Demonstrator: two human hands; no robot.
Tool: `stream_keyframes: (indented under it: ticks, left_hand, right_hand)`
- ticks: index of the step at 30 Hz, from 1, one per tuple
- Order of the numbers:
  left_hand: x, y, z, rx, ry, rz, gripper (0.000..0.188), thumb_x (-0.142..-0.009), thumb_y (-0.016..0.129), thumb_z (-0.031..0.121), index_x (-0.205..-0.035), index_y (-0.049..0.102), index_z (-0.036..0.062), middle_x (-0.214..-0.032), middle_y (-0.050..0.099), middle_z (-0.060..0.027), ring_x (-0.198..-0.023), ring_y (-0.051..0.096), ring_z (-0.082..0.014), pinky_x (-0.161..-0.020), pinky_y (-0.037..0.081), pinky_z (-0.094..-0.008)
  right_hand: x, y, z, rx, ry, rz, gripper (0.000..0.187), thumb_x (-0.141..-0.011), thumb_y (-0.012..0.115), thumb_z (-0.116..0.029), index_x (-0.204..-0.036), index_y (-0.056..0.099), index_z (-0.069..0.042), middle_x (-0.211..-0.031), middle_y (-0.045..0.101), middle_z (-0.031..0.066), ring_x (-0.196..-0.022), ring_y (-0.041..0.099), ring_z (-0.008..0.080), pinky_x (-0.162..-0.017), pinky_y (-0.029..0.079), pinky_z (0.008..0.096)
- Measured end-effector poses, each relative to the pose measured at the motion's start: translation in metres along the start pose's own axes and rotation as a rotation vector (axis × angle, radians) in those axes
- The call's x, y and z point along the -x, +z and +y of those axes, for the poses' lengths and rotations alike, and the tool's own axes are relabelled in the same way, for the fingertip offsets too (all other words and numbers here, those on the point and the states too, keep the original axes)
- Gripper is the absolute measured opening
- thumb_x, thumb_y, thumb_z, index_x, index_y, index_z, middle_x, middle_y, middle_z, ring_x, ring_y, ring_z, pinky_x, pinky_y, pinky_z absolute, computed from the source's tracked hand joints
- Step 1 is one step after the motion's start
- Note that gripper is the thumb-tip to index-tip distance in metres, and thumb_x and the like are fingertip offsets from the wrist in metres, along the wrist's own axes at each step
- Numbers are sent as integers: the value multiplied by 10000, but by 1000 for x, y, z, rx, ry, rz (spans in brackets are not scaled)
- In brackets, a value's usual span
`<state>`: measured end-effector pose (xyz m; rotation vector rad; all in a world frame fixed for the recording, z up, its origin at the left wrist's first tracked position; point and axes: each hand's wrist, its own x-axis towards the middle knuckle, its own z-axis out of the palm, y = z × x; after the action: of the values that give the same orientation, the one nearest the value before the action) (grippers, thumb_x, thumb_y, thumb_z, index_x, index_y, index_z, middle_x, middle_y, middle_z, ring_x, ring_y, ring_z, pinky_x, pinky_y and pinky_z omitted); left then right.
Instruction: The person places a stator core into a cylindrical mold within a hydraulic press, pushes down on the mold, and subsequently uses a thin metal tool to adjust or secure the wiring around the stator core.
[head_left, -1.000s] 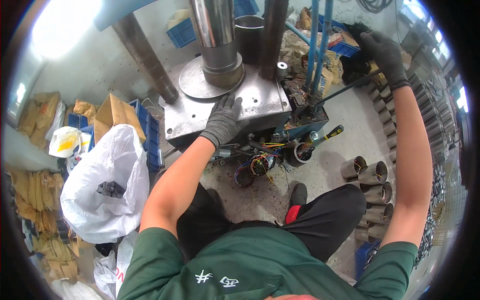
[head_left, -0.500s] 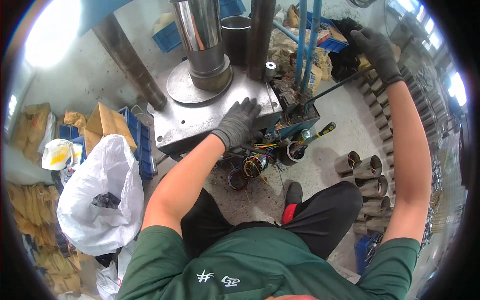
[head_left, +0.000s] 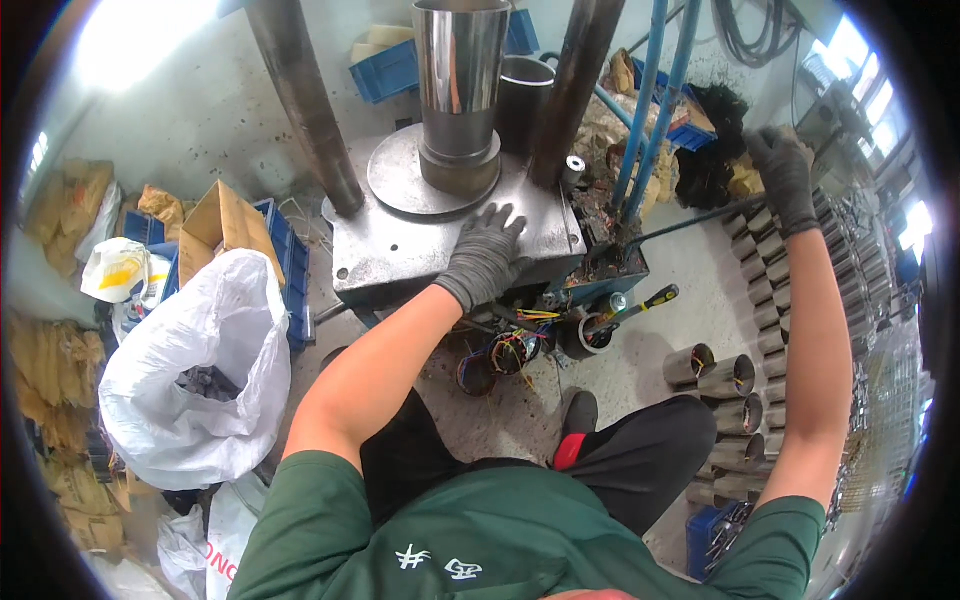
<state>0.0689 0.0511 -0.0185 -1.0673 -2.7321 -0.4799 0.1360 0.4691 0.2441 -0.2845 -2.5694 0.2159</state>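
Worktop: a thick grey steel plate (head_left: 365,250) with small drilled holes, its surface scuffed and shiny, set between two dark steel columns (head_left: 305,110).
Cylinder: the tall polished steel cylinder (head_left: 462,70) stands upright on a darker metal ring, which rests on a flat round steel disc (head_left: 395,180) toward the back of the worktop; a dark open-topped metal cup (head_left: 522,110) stands behind.
Left hand: gloved in grey, the left hand (head_left: 485,258) lies open near the plate's front edge, fingers spread, in front of the disc.
Right hand: at far right, the dark-gloved right hand (head_left: 787,180) is at the outer end of a long thin dark lever (head_left: 700,217); whether it is closed around the bar cannot be told.
Floor: on the pale, stained floor (head_left: 640,350), coloured wires (head_left: 515,350) lie near a round dark container (head_left: 590,340) holding a yellow-and-black-handled tool (head_left: 655,300); rows of short metal tubes (head_left: 775,270) line the right side.
Room: a speckled light wall (head_left: 200,110) rises behind; at left, a white woven sack (head_left: 150,400) slumps open beside a brown cardboard box (head_left: 240,235) and blue plastic crates (head_left: 293,265).
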Motion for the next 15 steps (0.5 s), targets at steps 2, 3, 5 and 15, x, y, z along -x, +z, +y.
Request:
stream_keyframes:
  ticks: [2,3,5,15]
  left_hand:
    - [-5,-15,2,17,-148,-145,763,-934,660,466,-1557,392,117,-1610,365,-205,-1511,307,-393,-1239,249,-541]
    - [-3,7,-8,-103,-116,-138,804,-929,661,479,-1577,355,115,-1624,341,-206,-1519,296,-391,-1248,231,-542]
    - [6,14,7,-145,57,-158,810,-916,674,484,-1565,381,95,-1632,334,-204,-1520,292,-394,-1246,228,-545]
    - [19,-2,75,167,619,-397,458,-847,749,323,-1268,696,151,-1199,686,-116,-1106,664,-335,-979,526,-452]
  right_hand:
    - [5,-4,17,136,-196,50,398,-972,622,-405,-1022,706,-18,-936,718,198,-881,693,376,-774,530,431]
    - [7,-4,11,182,-255,68,364,-977,620,-371,-1013,702,-18,-931,712,202,-878,692,387,-760,530,431]
    - [39,-8,-5,93,-142,67,304,-980,623,-308,-1003,695,-14,-906,696,211,-858,690,394,-747,532,428]
    - [183,-31,-80,454,-446,-517,638,-784,788,-342,-1325,573,-79,-1312,600,155,-1110,629,391,-951,487,484]
